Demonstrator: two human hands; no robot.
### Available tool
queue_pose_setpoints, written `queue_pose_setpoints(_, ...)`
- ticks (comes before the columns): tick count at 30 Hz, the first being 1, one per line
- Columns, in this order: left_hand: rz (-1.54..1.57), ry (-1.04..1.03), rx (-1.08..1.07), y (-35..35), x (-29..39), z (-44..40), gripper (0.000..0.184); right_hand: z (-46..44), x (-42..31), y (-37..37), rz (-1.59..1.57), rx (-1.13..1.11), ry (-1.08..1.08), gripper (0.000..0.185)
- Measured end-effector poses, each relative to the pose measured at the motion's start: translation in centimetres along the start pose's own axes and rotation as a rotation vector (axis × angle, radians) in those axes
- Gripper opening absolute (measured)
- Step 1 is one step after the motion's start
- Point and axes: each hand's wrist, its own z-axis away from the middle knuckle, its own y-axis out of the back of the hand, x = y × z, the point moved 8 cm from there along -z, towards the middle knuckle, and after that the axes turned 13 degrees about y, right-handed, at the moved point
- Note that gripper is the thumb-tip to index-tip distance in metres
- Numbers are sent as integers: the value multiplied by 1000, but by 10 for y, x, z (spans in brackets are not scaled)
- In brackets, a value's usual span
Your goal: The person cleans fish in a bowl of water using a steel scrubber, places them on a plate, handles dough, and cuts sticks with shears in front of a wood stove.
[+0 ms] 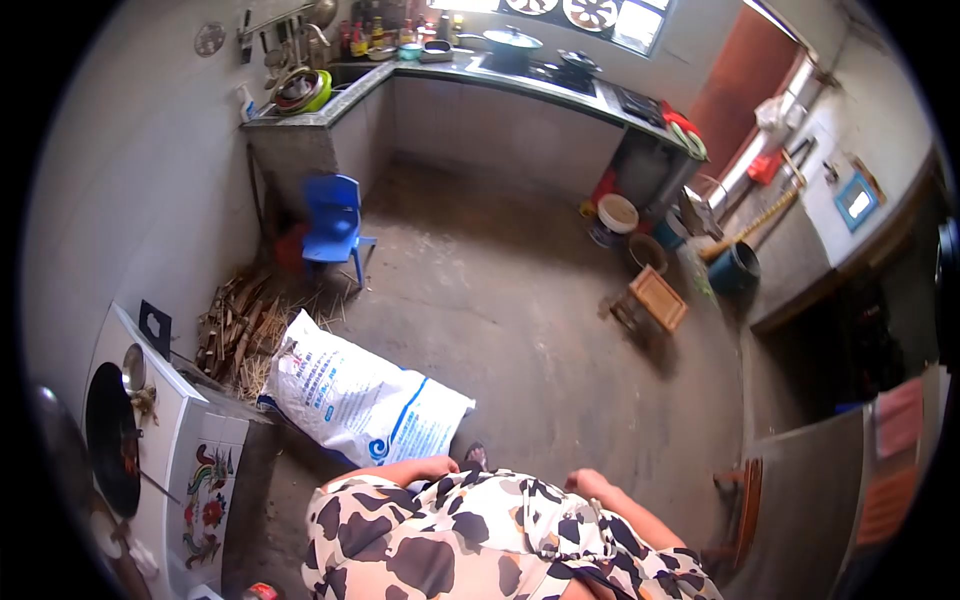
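At the bottom of the head view, my left hand [436, 467] is beside the lower edge of a white woven sack [370, 400] with blue print, which lies on the floor; its fingers are too small and blurred to make out, and I cannot tell if it touches the sack. My right hand [587, 484] hangs over the floor in front of my patterned clothing, near no object, its fingers indistinct. Left of the sack are a pile of split firewood [240, 335] and a blue plastic chair [334, 225].
A tiled stove [205, 480] with a black wok stands at the left. The counter [450, 70] with pots runs along the back. To the right are a small wooden stool [657, 300], buckets [733, 268] and a wooden chair [745, 510].
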Motion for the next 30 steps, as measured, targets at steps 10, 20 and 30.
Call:
queue_pose_setpoints(10, 226, -72, 110, 123, 20, -8, 26, -204, 72, 112, -369, -290, 162, 29)
queue_pose_setpoints(20, 400, -34, 323, 310, 115, -61, 26, -402, 56, 362, -115, -577, 18, 29)
queue_pose_setpoints(30, 715, 107, 690, 408, 79, 7, 32, -603, -72, 525, 175, -753, 2, 30)
